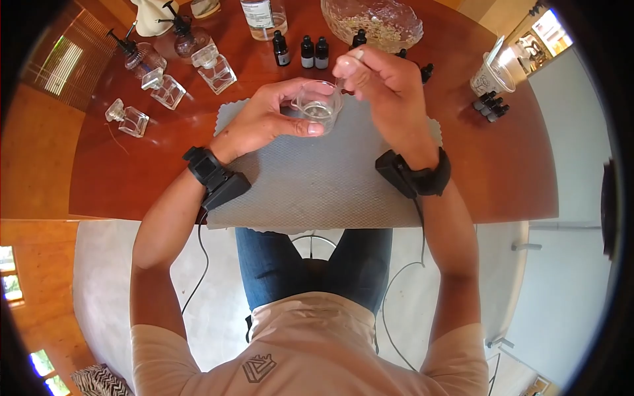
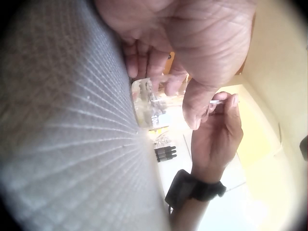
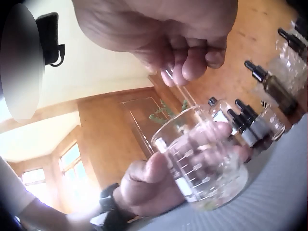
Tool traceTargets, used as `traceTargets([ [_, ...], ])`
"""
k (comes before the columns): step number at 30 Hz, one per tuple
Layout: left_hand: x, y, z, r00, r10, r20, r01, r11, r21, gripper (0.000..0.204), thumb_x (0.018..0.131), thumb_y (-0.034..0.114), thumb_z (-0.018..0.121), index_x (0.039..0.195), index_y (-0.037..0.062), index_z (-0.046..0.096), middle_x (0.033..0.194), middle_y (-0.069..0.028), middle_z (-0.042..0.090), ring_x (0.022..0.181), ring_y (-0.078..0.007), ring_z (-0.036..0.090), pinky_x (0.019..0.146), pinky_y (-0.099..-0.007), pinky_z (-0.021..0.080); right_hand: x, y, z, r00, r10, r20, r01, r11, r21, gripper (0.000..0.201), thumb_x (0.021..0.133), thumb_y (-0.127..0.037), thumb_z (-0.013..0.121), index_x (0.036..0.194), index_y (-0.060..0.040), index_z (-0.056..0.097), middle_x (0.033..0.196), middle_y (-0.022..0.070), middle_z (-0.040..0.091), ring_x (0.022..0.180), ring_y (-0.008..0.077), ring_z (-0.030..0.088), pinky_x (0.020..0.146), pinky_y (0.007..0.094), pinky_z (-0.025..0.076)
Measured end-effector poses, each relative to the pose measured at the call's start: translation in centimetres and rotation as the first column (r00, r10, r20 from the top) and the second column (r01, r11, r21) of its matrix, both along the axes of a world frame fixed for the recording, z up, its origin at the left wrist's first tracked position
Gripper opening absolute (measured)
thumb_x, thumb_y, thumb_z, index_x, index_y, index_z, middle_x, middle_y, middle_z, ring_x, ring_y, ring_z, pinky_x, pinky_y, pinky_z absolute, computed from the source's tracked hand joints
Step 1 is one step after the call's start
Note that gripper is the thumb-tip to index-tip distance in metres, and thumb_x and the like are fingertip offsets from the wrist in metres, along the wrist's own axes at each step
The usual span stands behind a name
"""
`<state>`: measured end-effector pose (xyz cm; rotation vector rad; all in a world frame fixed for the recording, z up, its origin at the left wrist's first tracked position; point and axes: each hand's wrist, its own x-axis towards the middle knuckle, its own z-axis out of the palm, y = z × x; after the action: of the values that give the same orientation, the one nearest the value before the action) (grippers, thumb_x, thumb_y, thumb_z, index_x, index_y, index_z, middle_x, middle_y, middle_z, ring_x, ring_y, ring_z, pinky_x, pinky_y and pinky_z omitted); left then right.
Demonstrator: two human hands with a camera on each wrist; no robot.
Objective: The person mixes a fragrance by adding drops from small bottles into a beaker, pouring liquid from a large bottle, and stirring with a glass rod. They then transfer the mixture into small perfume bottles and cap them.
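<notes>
In the head view my left hand (image 1: 257,125) holds a clear glass beaker (image 1: 318,111) by its side, over the grey textured mat (image 1: 297,178). The right wrist view shows measuring marks on the beaker (image 3: 204,168) and a little clear liquid low inside; it stands tilted there. Above the rim, my right hand (image 1: 389,82) pinches a thin clear glass rod (image 3: 185,94) that slants down into the beaker. The rod's upper end (image 2: 217,101) shows at the fingertips in the left wrist view. Its lower end is hard to make out through the glass.
Black-capped dropper bottles (image 1: 308,53) stand beyond the beaker, before a patterned glass bowl (image 1: 373,26) and a labelled bottle (image 1: 264,18). Square perfume bottles (image 1: 214,71) and pump bottles (image 1: 191,43) are at left. Right of the mat are a cup (image 1: 492,76) and small dark bottles (image 1: 490,105).
</notes>
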<state>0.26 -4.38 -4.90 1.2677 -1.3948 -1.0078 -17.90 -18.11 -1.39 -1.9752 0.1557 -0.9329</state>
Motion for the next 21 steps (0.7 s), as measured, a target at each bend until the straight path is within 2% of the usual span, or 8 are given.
traceTargets([
  [3,0.0,-0.2,0.0,0.999,-0.035,-0.001,0.035,0.999,0.027,0.062,0.082,0.015,0.086,0.137,0.0034,0.06,0.125,-0.007,0.067,0.118,-0.0149,0.06,0.102,-0.0319,0.047,0.6,1.4,-0.4,0.979,0.181,0.095,-0.187,0.98,0.064,0.018,0.097,-0.012,0.064,0.089,0.0031,0.064,0.067,0.005,0.055,0.062,0.011,0.048,0.057,0.0284,0.042],
  [6,-0.1,-0.2,0.1,1.0,-0.019,0.02,0.019,1.0,-0.007,0.061,0.082,0.015,0.085,0.136,0.0031,0.06,0.125,-0.007,0.067,0.118,-0.015,0.06,0.103,-0.0321,0.047,-0.3,1.0,0.4,0.992,0.119,0.044,-0.119,0.993,0.01,0.019,0.097,-0.011,0.064,0.086,0.0036,0.062,0.068,0.0068,0.055,0.062,0.0133,0.047,0.057,0.0307,0.042],
  [9,0.0,0.0,-0.2,1.0,0.004,0.013,-0.003,1.0,-0.012,0.06,0.082,0.014,0.085,0.136,0.0029,0.06,0.124,-0.0068,0.068,0.117,-0.015,0.061,0.103,-0.0321,0.047,0.1,0.6,0.2,0.999,-0.032,-0.002,0.032,0.998,-0.06,0.02,0.097,-0.012,0.064,0.085,0.0037,0.061,0.07,0.0091,0.054,0.062,0.0155,0.047,0.059,0.0318,0.043],
  [12,0.1,-0.1,0.3,0.999,-0.03,0.033,0.028,0.998,0.056,0.06,0.082,0.015,0.085,0.136,0.0029,0.06,0.124,-0.0065,0.068,0.117,-0.0151,0.061,0.103,-0.0321,0.047,1.1,1.7,-0.8,0.986,0.108,0.126,-0.101,0.993,-0.056,0.02,0.096,-0.014,0.065,0.086,0.0031,0.062,0.069,0.0102,0.053,0.062,0.0155,0.047,0.058,0.0313,0.042],
  [13,0.2,-0.1,0.5,0.998,-0.04,0.05,0.035,0.996,0.087,0.06,0.083,0.015,0.085,0.136,0.0029,0.06,0.123,-0.0064,0.068,0.117,-0.0151,0.061,0.103,-0.0321,0.047,0.9,1.6,-0.8,0.983,0.156,0.095,-0.156,0.988,-0.011,0.02,0.096,-0.014,0.066,0.087,0.003,0.062,0.069,0.0108,0.053,0.061,0.0168,0.046,0.058,0.0315,0.042],
  [16,0.0,-0.2,-0.1,1.0,-0.01,0.022,0.01,1.0,-0.008,0.059,0.083,0.015,0.085,0.135,0.003,0.061,0.123,-0.0057,0.069,0.115,-0.0143,0.061,0.102,-0.0318,0.047,-0.5,0.6,0.5,0.989,0.15,-0.001,-0.15,0.988,0.025,0.019,0.097,-0.013,0.063,0.088,0.0039,0.062,0.073,0.012,0.055,0.064,0.019,0.048,0.059,0.0326,0.043],
  [19,-0.3,-0.2,0.1,1.0,0.004,0.01,-0.004,1.0,-0.006,0.058,0.083,0.014,0.085,0.135,0.0034,0.061,0.122,-0.0051,0.069,0.114,-0.0139,0.061,0.102,-0.0318,0.048,-0.1,0.3,0.2,0.999,-0.008,-0.038,0.005,0.998,-0.057,0.021,0.099,-0.015,0.063,0.089,0.0039,0.062,0.073,0.0113,0.056,0.064,0.0188,0.049,0.06,0.0317,0.043],
  [21,-0.3,-0.1,0.5,0.999,-0.028,0.026,0.028,0.999,0.015,0.058,0.083,0.015,0.085,0.135,0.0034,0.061,0.122,-0.0048,0.069,0.114,-0.0141,0.061,0.102,-0.0316,0.048,0.7,1.1,-0.5,0.993,0.088,0.075,-0.086,0.996,-0.028,0.022,0.098,-0.016,0.064,0.089,0.0034,0.062,0.07,0.0096,0.054,0.062,0.0167,0.048,0.058,0.0306,0.042],
])
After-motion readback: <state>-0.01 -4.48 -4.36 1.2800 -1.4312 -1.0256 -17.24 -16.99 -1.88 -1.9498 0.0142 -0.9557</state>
